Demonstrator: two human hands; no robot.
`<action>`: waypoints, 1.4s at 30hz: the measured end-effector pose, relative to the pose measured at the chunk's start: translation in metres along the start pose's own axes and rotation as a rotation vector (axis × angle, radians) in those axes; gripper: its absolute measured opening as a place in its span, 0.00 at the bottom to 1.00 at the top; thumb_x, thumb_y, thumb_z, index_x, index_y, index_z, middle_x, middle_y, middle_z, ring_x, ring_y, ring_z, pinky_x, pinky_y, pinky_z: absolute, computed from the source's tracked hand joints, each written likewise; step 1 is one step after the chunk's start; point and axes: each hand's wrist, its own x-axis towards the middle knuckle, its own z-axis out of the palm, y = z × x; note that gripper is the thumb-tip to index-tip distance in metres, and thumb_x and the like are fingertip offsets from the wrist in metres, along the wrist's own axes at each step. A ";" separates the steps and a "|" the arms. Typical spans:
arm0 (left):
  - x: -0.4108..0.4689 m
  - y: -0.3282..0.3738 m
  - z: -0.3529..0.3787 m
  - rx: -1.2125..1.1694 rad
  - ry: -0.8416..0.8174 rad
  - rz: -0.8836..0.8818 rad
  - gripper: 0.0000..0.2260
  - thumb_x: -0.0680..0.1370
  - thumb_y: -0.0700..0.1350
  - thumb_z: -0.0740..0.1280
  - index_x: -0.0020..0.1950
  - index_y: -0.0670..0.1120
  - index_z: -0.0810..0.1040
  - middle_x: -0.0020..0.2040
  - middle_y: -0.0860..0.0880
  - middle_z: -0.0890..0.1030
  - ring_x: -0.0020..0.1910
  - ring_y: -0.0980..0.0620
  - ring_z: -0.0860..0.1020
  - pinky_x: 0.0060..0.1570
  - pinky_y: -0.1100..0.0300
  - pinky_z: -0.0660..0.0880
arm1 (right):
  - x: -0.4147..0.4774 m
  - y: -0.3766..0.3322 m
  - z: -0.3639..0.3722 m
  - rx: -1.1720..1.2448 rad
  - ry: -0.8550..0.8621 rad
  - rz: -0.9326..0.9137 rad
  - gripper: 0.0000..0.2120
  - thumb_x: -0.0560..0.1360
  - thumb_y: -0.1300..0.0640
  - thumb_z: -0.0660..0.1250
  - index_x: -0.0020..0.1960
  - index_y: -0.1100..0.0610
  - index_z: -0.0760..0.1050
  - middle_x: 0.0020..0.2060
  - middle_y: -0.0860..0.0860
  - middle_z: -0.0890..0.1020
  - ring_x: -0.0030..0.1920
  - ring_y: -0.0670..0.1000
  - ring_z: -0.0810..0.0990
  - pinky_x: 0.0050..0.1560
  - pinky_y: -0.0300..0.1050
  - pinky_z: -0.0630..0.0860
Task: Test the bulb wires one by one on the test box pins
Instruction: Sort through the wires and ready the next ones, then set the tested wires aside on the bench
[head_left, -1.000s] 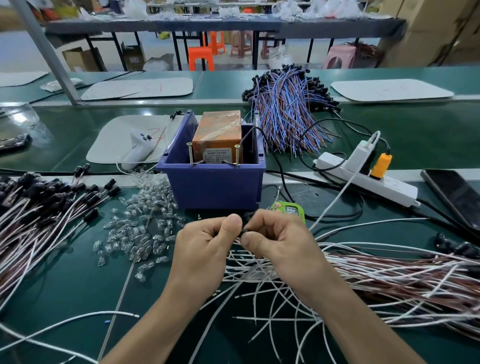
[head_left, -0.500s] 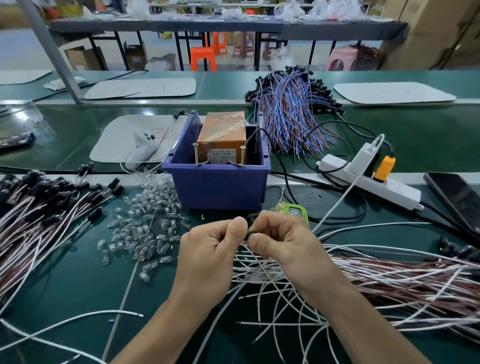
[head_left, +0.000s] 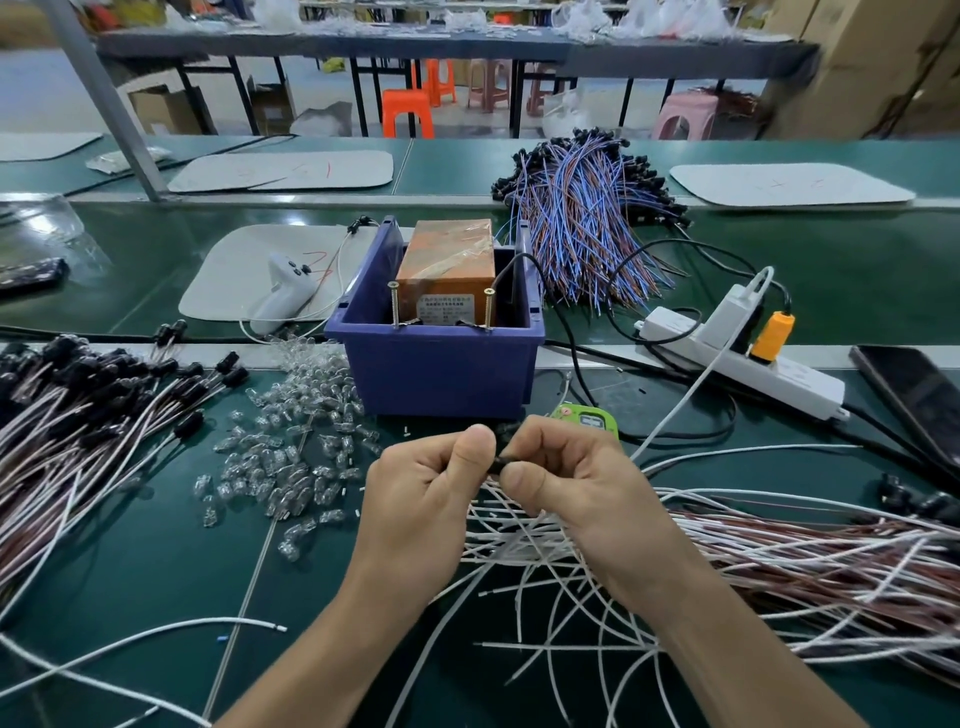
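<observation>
On the green bench (head_left: 156, 571), the blue bin (head_left: 441, 374) holds the orange test box (head_left: 447, 265) with two upright pins (head_left: 395, 306). Just in front of the bin, our left hand (head_left: 421, 499) and right hand (head_left: 576, 483) both pinch one black socket (head_left: 500, 462) tightly, above the white wires (head_left: 519, 551). Front-left of the bin lie clear bulbs (head_left: 291, 457).

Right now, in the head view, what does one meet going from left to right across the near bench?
Black-capped wires, clear bulbs, blue bin, power strip, phone.
</observation>
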 end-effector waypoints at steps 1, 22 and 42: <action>-0.001 0.000 0.000 0.043 0.020 0.021 0.28 0.79 0.65 0.62 0.31 0.45 0.63 0.28 0.52 0.60 0.29 0.53 0.58 0.29 0.53 0.57 | 0.000 0.000 0.000 -0.030 0.005 -0.003 0.04 0.73 0.59 0.72 0.40 0.56 0.79 0.32 0.50 0.75 0.35 0.45 0.72 0.38 0.37 0.72; 0.002 0.014 -0.009 -0.139 -0.034 0.091 0.09 0.71 0.43 0.77 0.48 0.55 0.88 0.41 0.48 0.86 0.40 0.45 0.84 0.41 0.53 0.81 | -0.004 -0.016 -0.012 -0.274 -0.024 0.005 0.08 0.80 0.51 0.68 0.46 0.50 0.83 0.30 0.51 0.80 0.32 0.42 0.75 0.36 0.34 0.71; 0.023 0.092 -0.102 -0.866 0.021 -0.128 0.18 0.61 0.45 0.85 0.47 0.40 0.87 0.36 0.44 0.81 0.33 0.52 0.80 0.36 0.63 0.80 | 0.004 -0.160 0.063 -0.634 -0.062 -0.025 0.10 0.80 0.53 0.64 0.44 0.46 0.81 0.25 0.50 0.81 0.21 0.42 0.68 0.25 0.34 0.65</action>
